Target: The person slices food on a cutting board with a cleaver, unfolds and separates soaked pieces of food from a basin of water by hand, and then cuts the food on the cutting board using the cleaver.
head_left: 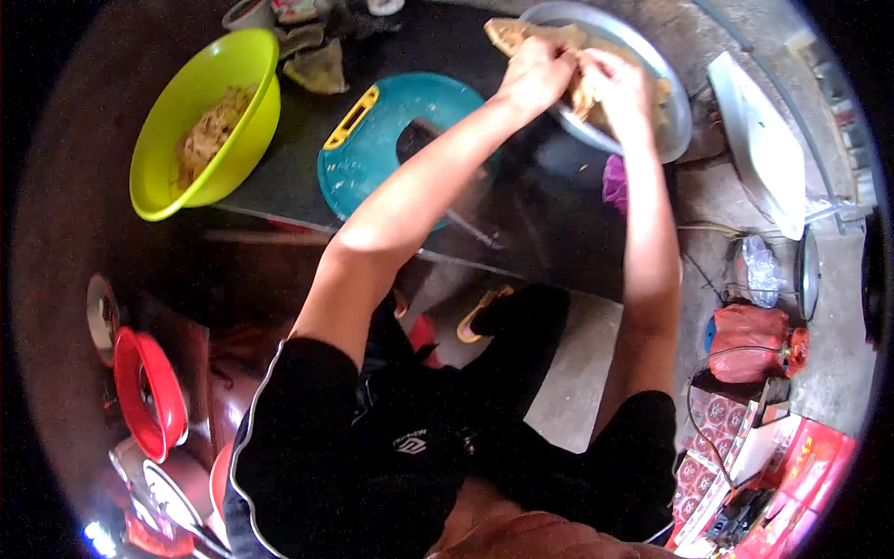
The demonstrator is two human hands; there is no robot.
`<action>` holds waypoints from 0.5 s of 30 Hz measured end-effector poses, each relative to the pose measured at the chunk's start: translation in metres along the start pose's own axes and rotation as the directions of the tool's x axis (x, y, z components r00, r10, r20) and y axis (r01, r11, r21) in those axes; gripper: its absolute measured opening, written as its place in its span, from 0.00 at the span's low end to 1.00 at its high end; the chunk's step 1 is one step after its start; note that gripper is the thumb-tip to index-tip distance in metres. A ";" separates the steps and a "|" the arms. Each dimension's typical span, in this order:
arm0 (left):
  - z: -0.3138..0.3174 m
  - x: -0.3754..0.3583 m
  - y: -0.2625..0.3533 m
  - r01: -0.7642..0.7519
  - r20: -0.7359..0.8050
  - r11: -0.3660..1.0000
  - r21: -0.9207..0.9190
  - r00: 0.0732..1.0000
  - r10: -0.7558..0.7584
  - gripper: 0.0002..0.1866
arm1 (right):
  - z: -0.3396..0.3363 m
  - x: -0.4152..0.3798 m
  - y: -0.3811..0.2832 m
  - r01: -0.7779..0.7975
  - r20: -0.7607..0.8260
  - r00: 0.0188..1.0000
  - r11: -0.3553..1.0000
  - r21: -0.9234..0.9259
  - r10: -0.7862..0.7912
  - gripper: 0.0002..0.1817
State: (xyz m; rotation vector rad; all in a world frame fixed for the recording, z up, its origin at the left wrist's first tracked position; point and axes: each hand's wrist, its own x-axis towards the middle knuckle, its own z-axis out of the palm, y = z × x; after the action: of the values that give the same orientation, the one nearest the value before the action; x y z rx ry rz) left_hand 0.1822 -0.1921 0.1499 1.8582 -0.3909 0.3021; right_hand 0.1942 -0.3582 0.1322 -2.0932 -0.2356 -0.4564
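Note:
My left hand (540,74) and my right hand (619,88) are close together over a round metal basin (678,116). Both have closed fingers on a tan, uneven piece of food (584,95), whose exact kind I cannot make out. More tan, flat-looking food (507,35) rests at the basin's far left rim. A teal cutting board (368,177) with a yellow handle lies left of the basin. On it is a knife with a dark handle (416,140), partly hidden by my left forearm.
A lime-green bowl (251,140) holding pale shredded food (212,135) stands at the left table edge. Behind it lie brownish flat pieces (317,67). A purple crumpled item (615,184) sits beneath the basin's near side. Right of the table are a white tray (759,144) and a red-covered container (750,343).

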 end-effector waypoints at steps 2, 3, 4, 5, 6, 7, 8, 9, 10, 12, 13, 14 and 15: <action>0.009 -0.001 -0.008 -0.023 -0.059 0.999 -0.025 0.998 0.022 0.15 | 0.007 -0.003 0.006 -0.013 -0.035 0.999 1.000 0.015 0.013 0.17; 0.007 -0.004 -0.004 -0.011 -0.048 0.999 -0.040 0.999 0.009 0.15 | 0.008 -0.006 0.001 -0.007 -0.089 0.996 0.999 -0.039 0.003 0.17; 0.008 -0.006 -0.003 0.031 -0.065 0.998 -0.060 0.997 -0.035 0.15 | 0.006 -0.006 -0.007 0.005 -0.151 0.988 0.995 -0.098 -0.020 0.16; 0.010 -0.006 -0.003 0.065 -0.082 0.995 -0.082 0.994 -0.071 0.15 | 0.010 -0.007 -0.011 -0.034 -0.178 0.984 0.999 -0.002 0.033 0.13; 0.012 -0.007 -0.004 0.083 -0.104 0.996 -0.031 0.991 -0.086 0.15 | 0.014 -0.007 -0.007 -0.030 -0.189 0.980 0.989 0.143 0.057 0.13; 0.012 -0.009 -0.005 0.091 -0.113 0.993 -0.070 0.989 -0.099 0.15 | 0.017 -0.008 -0.008 -0.027 -0.193 0.978 0.958 0.286 0.085 0.13; 0.014 -0.009 -0.010 0.115 -0.129 0.989 -0.094 0.984 -0.126 0.15 | 0.021 -0.009 -0.009 -0.082 -0.133 0.977 0.874 0.479 0.165 0.12; 0.016 -0.010 -0.013 0.140 -0.141 0.983 -0.116 0.978 -0.156 0.15 | 0.024 -0.011 -0.012 -0.103 -0.098 0.975 0.795 0.598 0.200 0.12; 0.018 -0.013 -0.012 0.129 -0.230 0.973 -0.194 0.958 -0.173 0.13 | 0.027 -0.012 -0.014 -0.133 -0.085 0.962 0.717 0.684 0.259 0.11; 0.026 -0.011 -0.026 0.199 -0.132 0.857 -0.476 0.947 -0.294 0.12 | 0.031 -0.011 -0.008 -0.195 -0.039 0.932 0.588 0.785 0.361 0.10; 0.034 -0.010 -0.029 0.188 -0.114 0.723 -0.665 0.931 -0.347 0.11 | 0.032 -0.009 -0.006 -0.211 -0.013 0.908 0.485 0.849 0.419 0.11; 0.043 -0.008 -0.032 0.140 -0.094 0.532 -0.835 0.916 -0.390 0.10 | 0.032 -0.008 -0.003 -0.220 0.019 0.881 0.375 0.900 0.472 0.12; 0.048 -0.008 -0.032 0.079 -0.062 0.304 -0.949 0.902 -0.428 0.09 | 0.032 -0.008 0.001 -0.223 0.058 0.852 0.261 0.939 0.520 0.12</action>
State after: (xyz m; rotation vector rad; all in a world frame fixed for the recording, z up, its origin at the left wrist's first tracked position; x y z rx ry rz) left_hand 0.1890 -0.2280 0.1044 0.6306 0.0186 0.0762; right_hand 0.1949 -0.3317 0.1125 -0.8318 0.1779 -0.1928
